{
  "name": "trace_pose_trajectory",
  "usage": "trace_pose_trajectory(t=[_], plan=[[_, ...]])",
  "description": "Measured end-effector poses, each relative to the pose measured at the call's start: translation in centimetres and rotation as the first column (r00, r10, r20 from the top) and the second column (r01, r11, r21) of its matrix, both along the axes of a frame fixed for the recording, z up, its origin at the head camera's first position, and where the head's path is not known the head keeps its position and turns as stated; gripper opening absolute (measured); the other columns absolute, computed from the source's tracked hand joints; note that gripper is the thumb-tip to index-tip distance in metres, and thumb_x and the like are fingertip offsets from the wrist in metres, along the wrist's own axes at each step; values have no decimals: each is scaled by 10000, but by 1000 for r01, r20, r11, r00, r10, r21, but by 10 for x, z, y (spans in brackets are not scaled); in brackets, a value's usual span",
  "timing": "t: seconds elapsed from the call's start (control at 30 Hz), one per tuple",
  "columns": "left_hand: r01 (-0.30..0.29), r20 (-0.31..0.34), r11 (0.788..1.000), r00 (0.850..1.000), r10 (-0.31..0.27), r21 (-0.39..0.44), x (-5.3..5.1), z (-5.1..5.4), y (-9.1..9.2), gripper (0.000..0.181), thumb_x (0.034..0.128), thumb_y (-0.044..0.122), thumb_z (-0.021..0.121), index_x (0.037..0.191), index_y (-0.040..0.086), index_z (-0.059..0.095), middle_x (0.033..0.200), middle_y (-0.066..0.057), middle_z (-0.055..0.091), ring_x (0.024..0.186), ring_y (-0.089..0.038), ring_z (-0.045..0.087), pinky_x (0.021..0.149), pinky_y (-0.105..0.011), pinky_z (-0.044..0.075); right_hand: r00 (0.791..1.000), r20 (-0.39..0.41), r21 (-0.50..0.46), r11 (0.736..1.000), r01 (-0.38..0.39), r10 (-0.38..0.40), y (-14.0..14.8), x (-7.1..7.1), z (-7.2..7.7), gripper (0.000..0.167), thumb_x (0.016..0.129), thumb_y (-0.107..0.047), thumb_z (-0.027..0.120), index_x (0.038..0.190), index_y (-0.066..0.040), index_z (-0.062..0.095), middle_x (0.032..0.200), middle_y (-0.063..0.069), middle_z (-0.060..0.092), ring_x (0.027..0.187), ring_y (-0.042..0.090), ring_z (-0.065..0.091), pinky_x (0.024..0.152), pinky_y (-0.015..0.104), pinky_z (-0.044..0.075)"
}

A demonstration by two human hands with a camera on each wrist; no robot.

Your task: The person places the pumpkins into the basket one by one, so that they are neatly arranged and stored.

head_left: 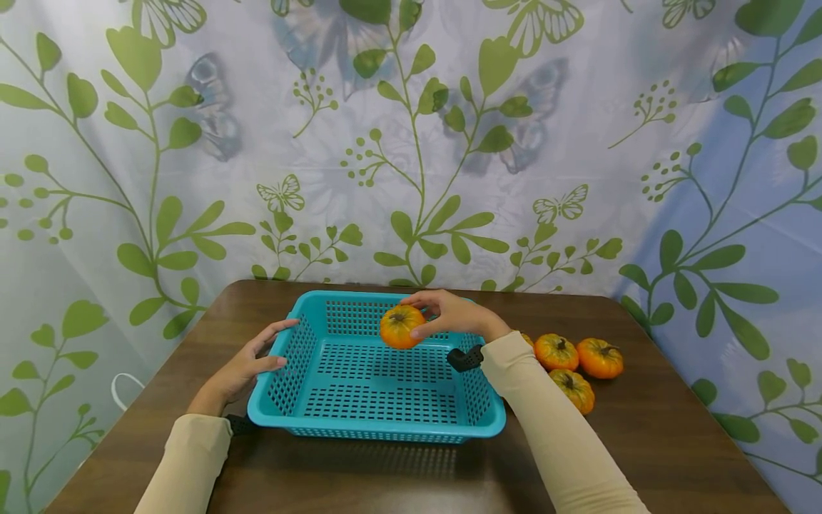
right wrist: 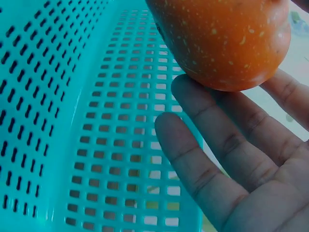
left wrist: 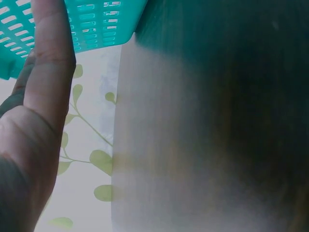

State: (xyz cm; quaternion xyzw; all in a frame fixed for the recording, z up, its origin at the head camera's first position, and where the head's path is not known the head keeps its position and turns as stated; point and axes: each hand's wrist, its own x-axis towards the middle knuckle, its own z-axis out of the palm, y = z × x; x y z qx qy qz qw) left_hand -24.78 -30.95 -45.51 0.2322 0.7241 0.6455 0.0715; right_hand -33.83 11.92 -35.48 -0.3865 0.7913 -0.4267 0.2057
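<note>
A small orange pumpkin (head_left: 401,327) with a dark stem is held above the basket's interior by my right hand (head_left: 449,315). Thumb and fingers pinch it from the right side. Close up, the right wrist view shows the speckled underside of the pumpkin (right wrist: 227,43), with fingertips against it. The turquoise perforated plastic basket (head_left: 379,430) stands on the table, and no pumpkin lies in it. At the basket's left rim rests my left hand (head_left: 247,364), its fingers fairly straight along the edge. Only part of that hand (left wrist: 46,92) appears in the left wrist view.
Right of the basket, several more pumpkins (head_left: 556,351) sit grouped on the brown wooden table (head_left: 655,428), one partly hidden behind my right sleeve. A leaf-patterned curtain (head_left: 411,143) hangs behind the table. A thin white loop (head_left: 122,385) shows beyond its left edge.
</note>
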Motion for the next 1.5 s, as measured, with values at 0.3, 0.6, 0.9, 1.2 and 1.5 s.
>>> trace_pose_trajectory(t=[0.3, 0.6, 0.9, 1.2, 1.5], plan=[[-3, 0, 1000, 1000, 3, -9, 1, 0, 0, 631, 1055, 92, 581, 1614, 357, 458, 1602, -415, 238, 1251, -137, 572, 939, -379, 594, 998, 52, 54, 998, 18, -21, -22, -4, 0, 659, 985, -105, 780, 1585, -39, 515, 1532, 188, 574, 1306, 351, 631, 1040, 436, 566], [-10, -6, 1000, 1000, 10, -14, 1, 1, 0, 629, 1052, 93, 582, 1612, 352, 460, 1609, -409, 238, 1255, -150, 564, 944, -379, 586, 993, 110, 87, 995, 39, -49, -46, -6, 3, 670, 971, -176, 800, 1580, -92, 536, 1488, 159, 588, 1341, 363, 592, 1085, 501, 530], [-6, 17, 1000, 1000, 6, -3, 0, 1, -1, 625, 1060, 90, 579, 1617, 342, 452, 1608, -406, 234, 1243, -164, 577, 936, -390, 598, 992, 109, 145, 989, 44, -60, -72, -9, -9, 664, 976, -198, 811, 1577, -98, 547, 1477, 171, 595, 1288, 303, 592, 1043, 466, 548], [-13, 19, 1000, 1000, 13, -4, -1, -1, 0, 610, 1056, 105, 583, 1607, 333, 457, 1607, -390, 245, 1231, -189, 571, 949, -382, 592, 967, 233, 117, 990, 77, -103, -89, -14, -26, 640, 990, -154, 791, 1568, -52, 534, 1393, 154, 680, 1195, 247, 668, 1084, 550, 529], [-25, 19, 1000, 1000, 25, -10, -2, -3, -2, 609, 1049, 125, 602, 1609, 319, 463, 1616, -391, 237, 1236, -225, 551, 951, -379, 593, 963, 251, 110, 991, 74, -100, -102, -15, -41, 654, 986, -107, 777, 1577, -27, 510, 1432, 201, 663, 1232, 263, 665, 1076, 542, 528]])
